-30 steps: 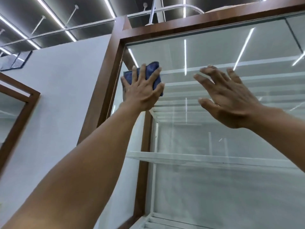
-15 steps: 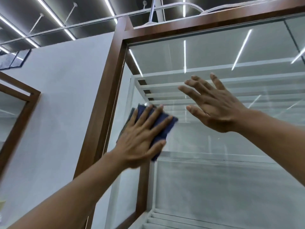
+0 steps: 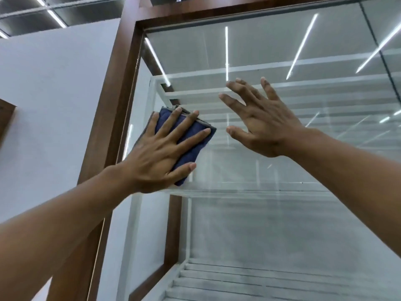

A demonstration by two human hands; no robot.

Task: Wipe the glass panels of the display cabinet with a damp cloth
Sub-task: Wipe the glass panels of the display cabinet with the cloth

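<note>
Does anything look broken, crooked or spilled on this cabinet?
Nothing stands out. The glass panel looks whole, with only light reflections and faint streaks. The wooden frame looks intact. The left hand presses a blue cloth flat on the glass; the right hand is spread open.

Plain white wall [image 3: 54, 94] fills the left side. Above it is a dark ceiling [image 3: 91, 5] with long white strip lights [image 3: 56, 19] running diagonally. The brown wooden corner of a separate frame [image 3: 5, 118] is at the left edge, against the wall.
</note>
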